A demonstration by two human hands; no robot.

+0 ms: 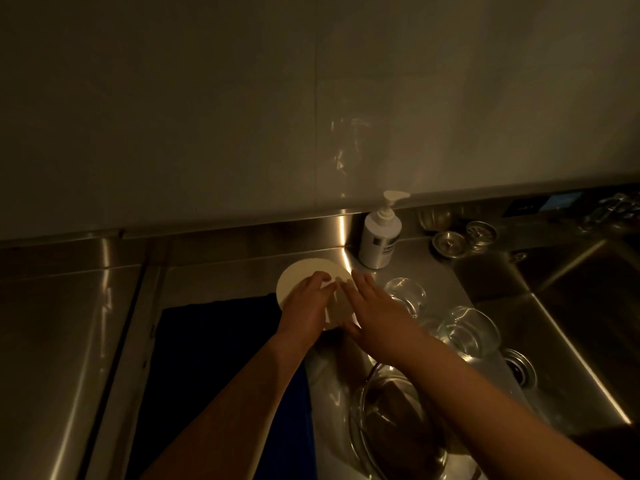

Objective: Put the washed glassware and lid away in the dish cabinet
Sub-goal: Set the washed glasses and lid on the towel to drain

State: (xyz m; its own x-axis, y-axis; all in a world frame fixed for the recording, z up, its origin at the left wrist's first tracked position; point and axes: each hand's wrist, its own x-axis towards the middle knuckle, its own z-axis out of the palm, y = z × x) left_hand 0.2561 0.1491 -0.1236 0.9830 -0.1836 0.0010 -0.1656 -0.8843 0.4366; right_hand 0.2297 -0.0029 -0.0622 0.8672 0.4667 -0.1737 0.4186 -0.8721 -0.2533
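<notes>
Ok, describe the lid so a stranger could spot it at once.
Start at the steel counter left of the sink. Just left of the pump bottle, beyond the dark blue cloth, lies the lid. It is a flat, opaque cream disc; the neighbouring glasses are clear.

Dim, warm-toned exposure overall. Wall [242, 98] is a murky grey-brown with faint caustic glints near centre-right. Narrow specular streaks on the steel countertop [69, 323] and the sink [571, 323] edges. The blue cloth [214, 358] falls almost to black. White lid [304, 271] and soap dispenser [379, 237] are the brightest areas. Glassware [464, 330] shows soft highlights. Wide-angle bowing at frame edges; fine detail soft and noisy.
</notes>
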